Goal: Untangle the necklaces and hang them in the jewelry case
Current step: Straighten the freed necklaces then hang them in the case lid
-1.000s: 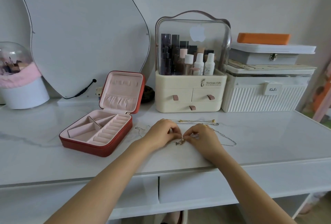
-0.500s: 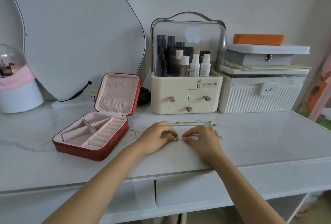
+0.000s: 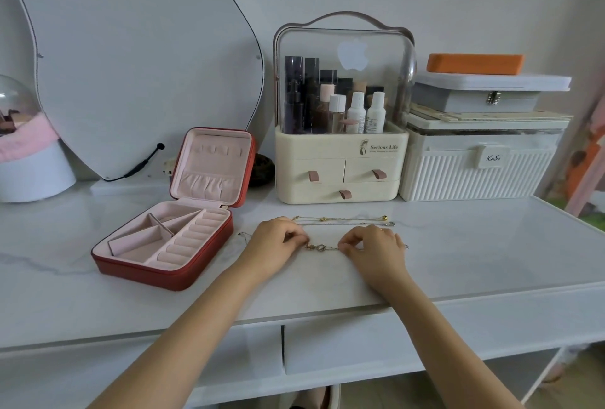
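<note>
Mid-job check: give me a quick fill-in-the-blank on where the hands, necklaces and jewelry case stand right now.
1. The red jewelry case lies with its lid ____.
2. Both hands, left hand and right hand, pinch one ____ chain.
3. Two more necklaces lie stretched out in front of the ____ organizer.
4. The hooks in the lid hold ____ necklaces.

Missing words: open; gold; cream; no

Lying stretched sideways near the middle of the marble desktop (image 3: 458, 261): a gold necklace (image 3: 322, 247) with small charms, its chain pulled straight. Lying parallel just behind, toward the back edge: two more necklaces (image 3: 343, 221), gold and silver. Sitting open toward the left edge: red jewelry case (image 3: 170, 238), pink-lined, lid upright.
</note>
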